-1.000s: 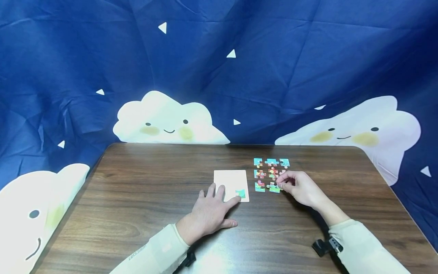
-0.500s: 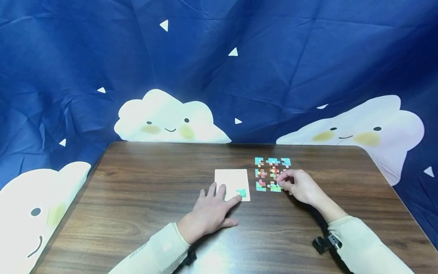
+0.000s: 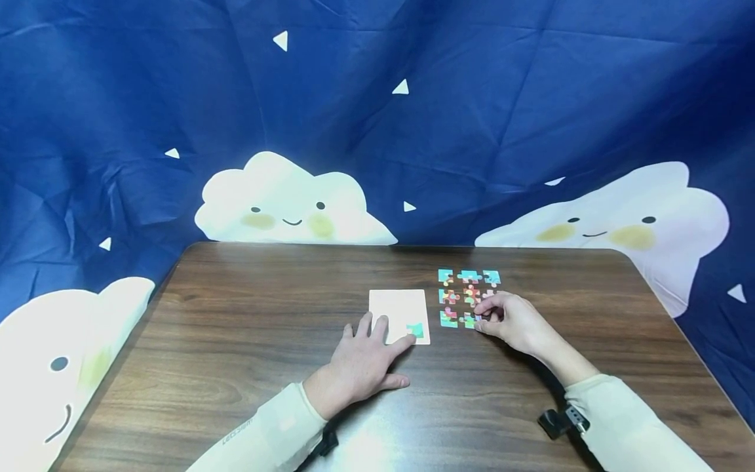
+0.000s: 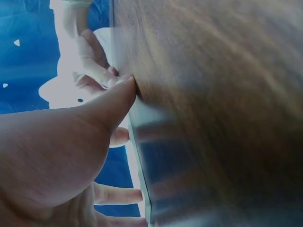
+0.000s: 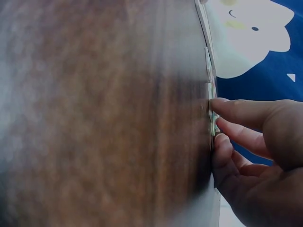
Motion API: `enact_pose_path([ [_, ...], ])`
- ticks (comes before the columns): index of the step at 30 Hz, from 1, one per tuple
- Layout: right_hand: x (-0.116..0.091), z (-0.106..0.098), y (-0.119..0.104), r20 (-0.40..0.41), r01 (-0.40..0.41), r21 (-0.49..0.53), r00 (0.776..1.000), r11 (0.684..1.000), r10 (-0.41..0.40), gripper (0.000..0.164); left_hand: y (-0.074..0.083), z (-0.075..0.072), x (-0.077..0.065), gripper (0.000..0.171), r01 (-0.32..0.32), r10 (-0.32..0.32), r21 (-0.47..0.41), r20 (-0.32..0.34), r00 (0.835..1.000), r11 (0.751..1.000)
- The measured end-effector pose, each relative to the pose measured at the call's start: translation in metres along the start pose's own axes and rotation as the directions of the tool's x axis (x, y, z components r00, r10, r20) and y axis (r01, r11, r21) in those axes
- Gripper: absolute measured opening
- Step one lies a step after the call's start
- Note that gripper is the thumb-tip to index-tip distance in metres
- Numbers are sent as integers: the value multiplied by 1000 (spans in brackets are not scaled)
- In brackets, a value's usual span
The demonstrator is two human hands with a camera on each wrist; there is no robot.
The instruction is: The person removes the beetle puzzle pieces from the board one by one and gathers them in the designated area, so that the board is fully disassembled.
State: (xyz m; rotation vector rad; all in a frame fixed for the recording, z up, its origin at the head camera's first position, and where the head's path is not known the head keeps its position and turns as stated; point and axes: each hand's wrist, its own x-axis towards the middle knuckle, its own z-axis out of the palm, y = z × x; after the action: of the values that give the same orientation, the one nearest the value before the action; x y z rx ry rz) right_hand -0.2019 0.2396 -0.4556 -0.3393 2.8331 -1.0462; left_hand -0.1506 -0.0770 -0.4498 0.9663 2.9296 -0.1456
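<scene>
A white square board lies flat, and one teal-green jigsaw piece sits near its lower right corner. My left hand rests on the board's lower part, fingers spread, with the forefinger beside that piece. In the left wrist view the left thumb stretches low along the tabletop. My right hand has its curled fingers and thumb at the right end of a green jigsaw piece in the bottom row, pinching its edge. The right fingers partly hide the pieces at the right.
Several colourful jigsaw pieces lie spaced in rows to the right of the board. They rest on a dark wooden table. A blue cloth with white clouds hangs behind the table's far edge.
The right thumb has shifted slightly down and towards the left, spreading from the forefinger over the bottom-row piece. The left hand stays in place on the board.
</scene>
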Motion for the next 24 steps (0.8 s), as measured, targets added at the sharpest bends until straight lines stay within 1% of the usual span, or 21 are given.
enact_pose_path([
  [4,0,-1,1,16,-21,4,1000,1000,21,18,0,0,0,70,-2,2,-4,-2,1000,1000],
  [9,1,-1,4,17,-44,4,999,999,44,18,-1,0,0,69,-1,1,-10,-3,1000,1000],
  [17,1,-1,3,14,-39,17,999,999,38,19,0,-2,0,69,4,-4,-18,15,1000,1000],
  [24,1,-2,3,20,-47,15,999,999,47,21,-1,-1,0,69,-7,6,-14,-8,1000,1000],
])
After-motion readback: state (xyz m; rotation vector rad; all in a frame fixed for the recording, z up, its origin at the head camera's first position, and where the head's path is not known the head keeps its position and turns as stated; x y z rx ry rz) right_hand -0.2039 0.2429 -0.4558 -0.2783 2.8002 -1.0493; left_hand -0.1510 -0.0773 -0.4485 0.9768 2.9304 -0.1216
